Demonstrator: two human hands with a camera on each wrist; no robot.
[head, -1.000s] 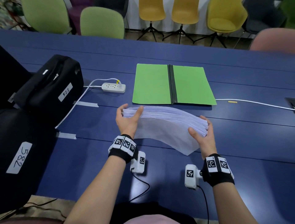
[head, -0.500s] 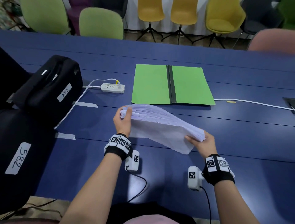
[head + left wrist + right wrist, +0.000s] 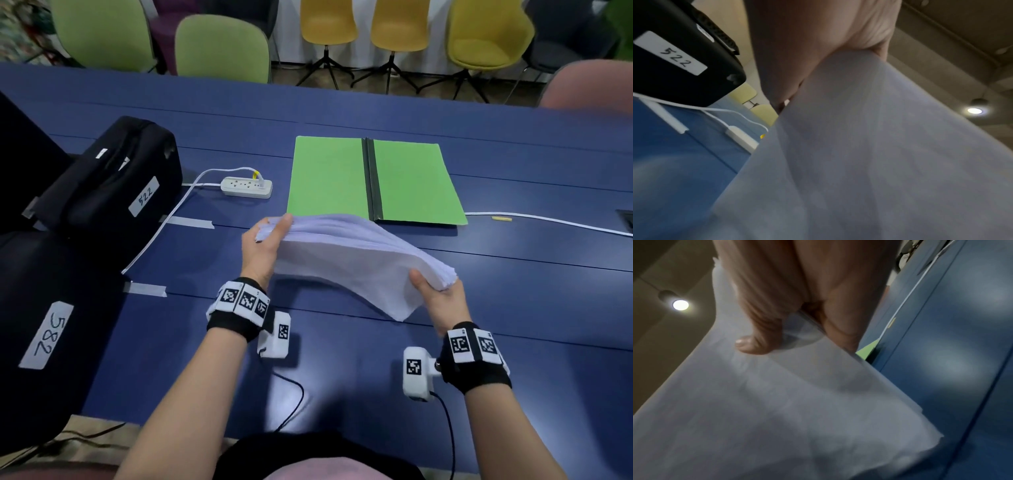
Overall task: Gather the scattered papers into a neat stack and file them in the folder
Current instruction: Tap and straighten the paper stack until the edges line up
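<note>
The thick stack of white paper sheets (image 3: 346, 253) is held in the air above the dark blue worktop (image 3: 513, 308), just in front of the open green card folder with a black spine (image 3: 373, 181). Its long axis runs from the left, far end down to the right, near end, so the stack slopes and bows downward toward the right. The lowest sheets hang loose beneath, one corner drooping toward the worktop.

The left hand (image 3: 262, 251) takes the raised left short edge; its grip is closed on the stack, thumb on top and palm against the edge, as the left wrist view also shows (image 3: 797, 48). The right hand (image 3: 442, 298) takes the lower right end, thumb pressed on the top sheet and fingers (image 3: 842, 324) curled underneath, pinching the stack.

To the left of the folder lies a white power strip (image 3: 246, 187), and further left a black case labelled 522 (image 3: 113, 192).
</note>
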